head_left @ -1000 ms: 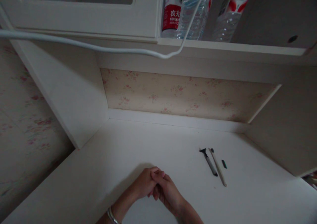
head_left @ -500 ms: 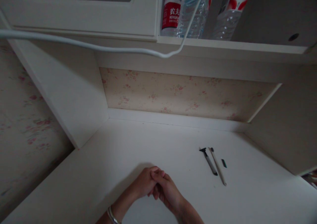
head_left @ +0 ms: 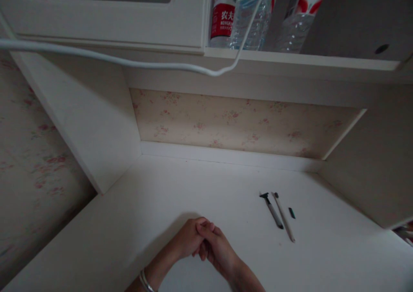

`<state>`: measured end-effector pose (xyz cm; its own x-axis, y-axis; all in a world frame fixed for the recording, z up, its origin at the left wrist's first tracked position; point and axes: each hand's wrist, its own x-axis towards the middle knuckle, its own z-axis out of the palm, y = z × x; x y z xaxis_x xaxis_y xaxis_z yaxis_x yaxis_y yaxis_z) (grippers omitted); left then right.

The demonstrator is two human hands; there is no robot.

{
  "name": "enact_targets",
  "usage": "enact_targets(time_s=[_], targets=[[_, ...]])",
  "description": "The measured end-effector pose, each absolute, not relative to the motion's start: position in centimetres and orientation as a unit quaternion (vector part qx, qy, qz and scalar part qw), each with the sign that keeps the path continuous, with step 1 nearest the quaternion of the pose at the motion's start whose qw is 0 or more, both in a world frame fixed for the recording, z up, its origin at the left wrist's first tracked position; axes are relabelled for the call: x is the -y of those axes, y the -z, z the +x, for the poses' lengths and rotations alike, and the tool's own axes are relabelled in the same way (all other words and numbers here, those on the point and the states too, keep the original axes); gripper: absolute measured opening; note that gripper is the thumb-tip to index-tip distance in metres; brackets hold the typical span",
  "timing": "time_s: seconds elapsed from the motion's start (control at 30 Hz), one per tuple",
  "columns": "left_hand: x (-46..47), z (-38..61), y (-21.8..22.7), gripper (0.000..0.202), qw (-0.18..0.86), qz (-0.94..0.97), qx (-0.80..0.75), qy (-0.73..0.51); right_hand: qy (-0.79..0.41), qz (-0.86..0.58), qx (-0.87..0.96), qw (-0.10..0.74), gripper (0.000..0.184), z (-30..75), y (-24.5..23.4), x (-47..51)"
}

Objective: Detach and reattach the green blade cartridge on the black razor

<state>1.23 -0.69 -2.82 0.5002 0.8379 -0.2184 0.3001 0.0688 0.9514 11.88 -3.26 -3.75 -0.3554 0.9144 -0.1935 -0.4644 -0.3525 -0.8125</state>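
My left hand point(head_left: 189, 239) and my right hand point(head_left: 222, 250) are clasped together at the front of the white desk point(head_left: 180, 184). The fingers of each wrap around the other, and no object shows between them. A silver bangle point(head_left: 146, 281) circles my left wrist. Right of my hands, apart from them, lie a grey pen-like tool with a black, T-shaped end point(head_left: 272, 211), a slim whitish pen with a dark end point(head_left: 284, 218) and a small dark piece point(head_left: 292, 213) whose kind I cannot make out.
Above the desk hangs a cabinet point(head_left: 106, 23) with an open shelf point(head_left: 290, 57). On it stand a red-labelled bottle point(head_left: 222, 20), a clear plastic bottle point(head_left: 250, 23) and another bottle point(head_left: 298, 21). A white cable point(head_left: 145, 64) crosses in front. Side panels point(head_left: 80, 107) flank the desk.
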Motion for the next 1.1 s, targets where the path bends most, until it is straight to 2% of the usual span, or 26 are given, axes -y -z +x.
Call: enact_targets(time_s=[1.1], targets=[[0.75,1.18,2.8,0.049,0.577,0.646,-0.443,-0.232,-0.749,-0.349,0.339,0.45,0.045,11.97,3.73,3.28]])
